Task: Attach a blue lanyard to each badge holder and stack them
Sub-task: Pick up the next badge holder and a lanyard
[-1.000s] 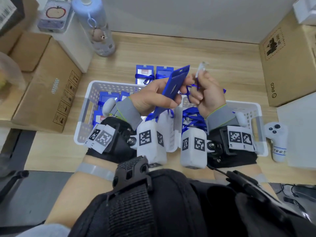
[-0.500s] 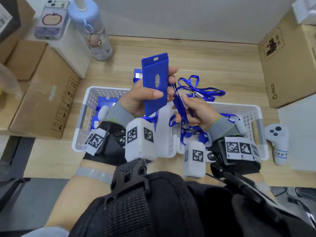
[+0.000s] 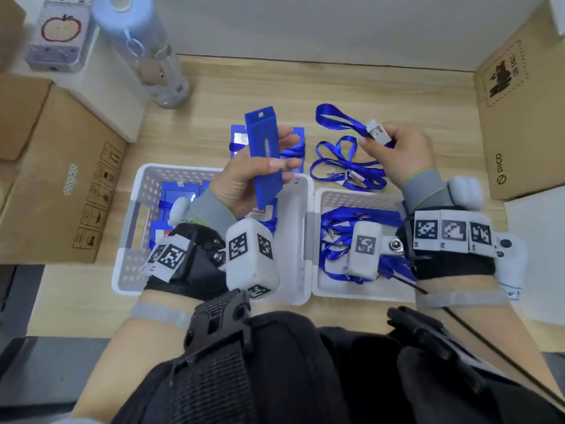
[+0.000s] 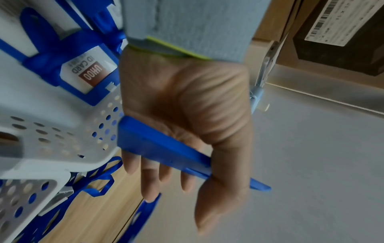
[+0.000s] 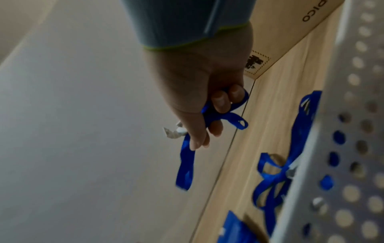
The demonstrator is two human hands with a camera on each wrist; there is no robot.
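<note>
Badge holder (image 3: 263, 154) gripped upright in left hand (image 3: 247, 182), lanyard (image 3: 342, 122) clip pinched in right hand (image 3: 403, 154), hands apart

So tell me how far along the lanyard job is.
Done: a stack of finished badges lies beyond the baskets. In hand: left hand grips a bare badge holder; right hand pinches a lanyard clip, not yet attached. Left: holders in the left basket.
</note>
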